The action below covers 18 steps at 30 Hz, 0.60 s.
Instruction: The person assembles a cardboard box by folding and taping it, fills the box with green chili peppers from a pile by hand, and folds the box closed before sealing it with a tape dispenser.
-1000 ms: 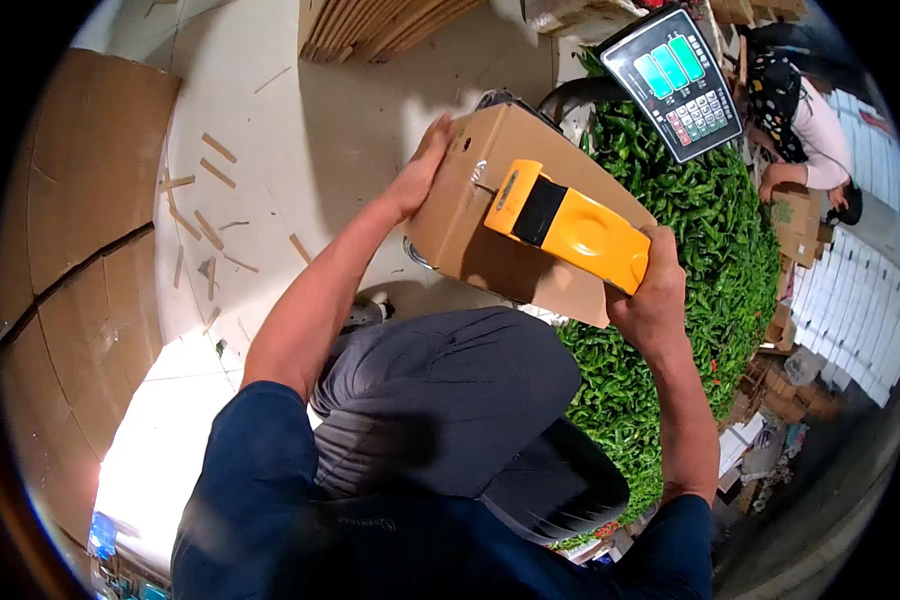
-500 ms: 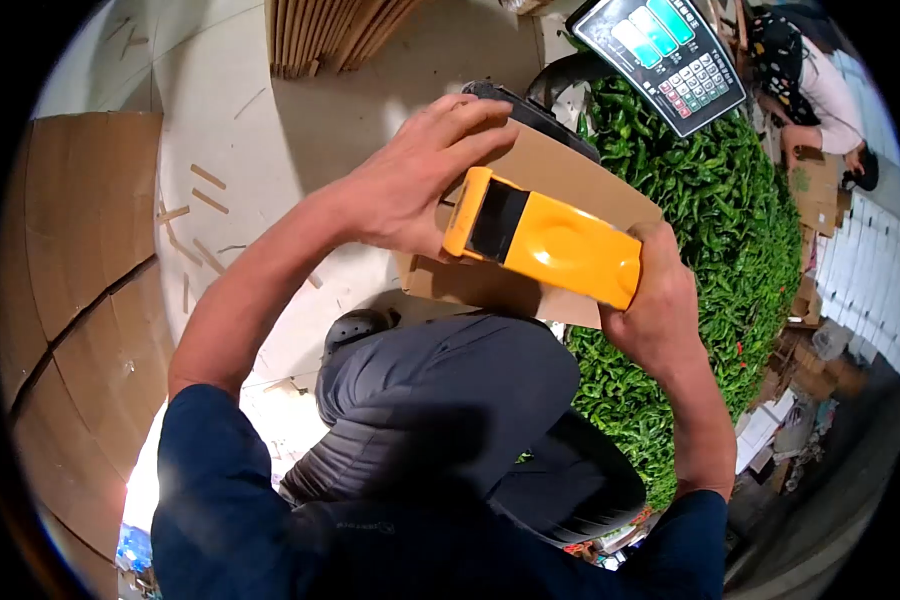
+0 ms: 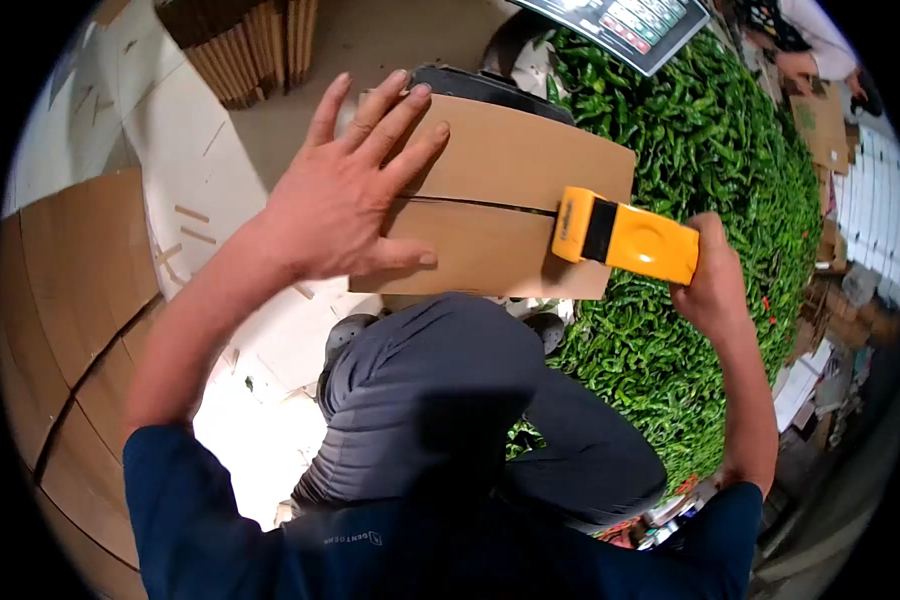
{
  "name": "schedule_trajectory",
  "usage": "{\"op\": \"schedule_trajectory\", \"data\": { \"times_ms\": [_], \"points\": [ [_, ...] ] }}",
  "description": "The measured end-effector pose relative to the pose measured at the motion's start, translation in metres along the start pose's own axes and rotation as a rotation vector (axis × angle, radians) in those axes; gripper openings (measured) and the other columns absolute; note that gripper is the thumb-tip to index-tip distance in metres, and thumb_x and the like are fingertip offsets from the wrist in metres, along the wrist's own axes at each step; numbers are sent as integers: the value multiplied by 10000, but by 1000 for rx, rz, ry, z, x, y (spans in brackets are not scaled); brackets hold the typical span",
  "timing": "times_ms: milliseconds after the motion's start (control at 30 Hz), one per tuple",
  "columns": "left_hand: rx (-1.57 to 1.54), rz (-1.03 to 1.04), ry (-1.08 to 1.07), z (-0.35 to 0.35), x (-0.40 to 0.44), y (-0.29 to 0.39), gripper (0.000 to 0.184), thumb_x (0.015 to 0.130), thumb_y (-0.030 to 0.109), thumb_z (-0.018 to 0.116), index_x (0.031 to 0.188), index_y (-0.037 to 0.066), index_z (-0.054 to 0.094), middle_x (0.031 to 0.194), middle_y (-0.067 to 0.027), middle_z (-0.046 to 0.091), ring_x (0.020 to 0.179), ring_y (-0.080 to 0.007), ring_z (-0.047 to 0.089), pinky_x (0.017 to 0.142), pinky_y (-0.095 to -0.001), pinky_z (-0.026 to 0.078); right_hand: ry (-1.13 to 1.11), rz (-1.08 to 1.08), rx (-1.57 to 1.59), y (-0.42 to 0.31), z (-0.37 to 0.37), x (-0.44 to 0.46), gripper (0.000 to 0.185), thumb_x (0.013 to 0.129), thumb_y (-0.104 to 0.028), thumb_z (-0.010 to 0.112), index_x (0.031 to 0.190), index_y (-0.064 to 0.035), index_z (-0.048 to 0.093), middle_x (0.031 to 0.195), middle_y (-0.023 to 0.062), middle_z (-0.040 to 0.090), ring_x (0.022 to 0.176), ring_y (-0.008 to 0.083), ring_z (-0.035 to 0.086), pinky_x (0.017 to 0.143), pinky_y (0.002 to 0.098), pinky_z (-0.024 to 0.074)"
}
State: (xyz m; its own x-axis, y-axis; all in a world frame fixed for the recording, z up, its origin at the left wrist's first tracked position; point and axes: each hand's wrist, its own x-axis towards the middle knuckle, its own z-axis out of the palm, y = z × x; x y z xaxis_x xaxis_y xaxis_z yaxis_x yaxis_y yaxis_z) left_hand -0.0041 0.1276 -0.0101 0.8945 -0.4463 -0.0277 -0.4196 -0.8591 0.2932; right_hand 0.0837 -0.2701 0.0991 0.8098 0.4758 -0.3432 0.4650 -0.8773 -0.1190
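Observation:
A cardboard box lies before me with its top flaps folded in, a dark seam running between them. My left hand is spread flat over the left end of the flaps, fingers apart. In my right hand is the rear end of a yellow carton stapler with a black band. Its front sits over the right end of the seam; whether it presses on the cardboard I cannot tell. Right-hand fingers wrap around the tool and are partly hidden.
A large heap of green peppers spreads along the right. At the top stands a digital scale. Folded cardboard leans at upper left, more cardboard sheets at left. Another person is at the upper right.
The stapler has moved right and down, to the seam's right end. My left hand has shifted left and flattened onto the flaps, which now lie closed.

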Motion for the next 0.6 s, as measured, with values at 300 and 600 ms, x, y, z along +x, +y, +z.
{"op": "schedule_trajectory", "data": {
  "times_ms": [300, 600],
  "points": [
    [-42, 147, -36, 11, 101, 81, 1145, 676, 696, 764, 1518, 44, 345, 1590, -220, 291, 1454, -429, 276, 1221, -532, 159, 2, -9, 7, 10, 5, -6, 554, 681, 18, 742, 1154, -49, 460, 1029, 196, 562, 839, 449, 640, 727, 519, 531],
    [-117, 152, 1, 10, 102, 85, 1042, 600, 636, 834, 1466, 183, 475, 1567, -199, 326, 1391, -430, 334, 1168, -552, 236, -2, 101, 42, 106, 18, -33, 517, 740, 22, 706, 1181, -59, 448, 1008, 226, 663, 911, 431, 675, 775, 495, 552]
  ]
}}
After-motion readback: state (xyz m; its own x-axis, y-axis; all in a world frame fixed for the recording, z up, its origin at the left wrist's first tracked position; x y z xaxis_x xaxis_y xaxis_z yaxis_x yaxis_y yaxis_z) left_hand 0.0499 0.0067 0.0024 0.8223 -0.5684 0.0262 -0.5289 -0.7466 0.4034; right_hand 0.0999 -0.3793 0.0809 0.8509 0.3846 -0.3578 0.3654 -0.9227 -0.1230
